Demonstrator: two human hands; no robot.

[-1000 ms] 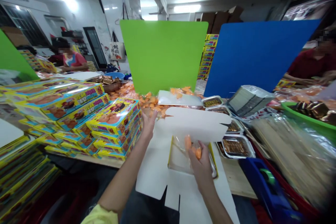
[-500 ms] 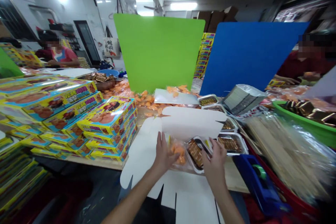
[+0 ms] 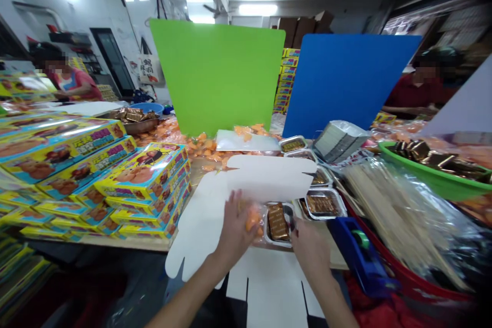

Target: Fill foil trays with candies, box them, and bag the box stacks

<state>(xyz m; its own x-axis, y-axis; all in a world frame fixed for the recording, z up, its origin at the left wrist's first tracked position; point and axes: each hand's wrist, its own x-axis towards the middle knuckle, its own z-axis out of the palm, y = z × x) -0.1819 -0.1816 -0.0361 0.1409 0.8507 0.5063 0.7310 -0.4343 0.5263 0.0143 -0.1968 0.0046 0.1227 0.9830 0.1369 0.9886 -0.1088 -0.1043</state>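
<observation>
A flat white cardboard box blank (image 3: pixel 265 177) lies open on the table in front of me. On it sit a clear bag of orange snack packets (image 3: pixel 252 218) and a foil tray of brown pieces (image 3: pixel 277 222), side by side. My left hand (image 3: pixel 235 228) curls over the orange packets from the left. My right hand (image 3: pixel 309 250) grips the right edge of the foil tray, fingers closed.
Stacks of yellow printed boxes (image 3: pixel 146 179) stand at the left. More foil trays (image 3: pixel 323 203), a blue tape dispenser (image 3: pixel 359 256), wrapped sticks (image 3: pixel 388 200) and a green basin (image 3: pixel 434 177) fill the right. Green (image 3: pixel 215 77) and blue boards (image 3: pixel 346 82) stand behind. People work at the far left (image 3: pixel 65 82) and right (image 3: pixel 418 92).
My left hand came back from the far pile onto the orange packets. A foil tray now sits beside them under my right hand. The view has shifted to the right.
</observation>
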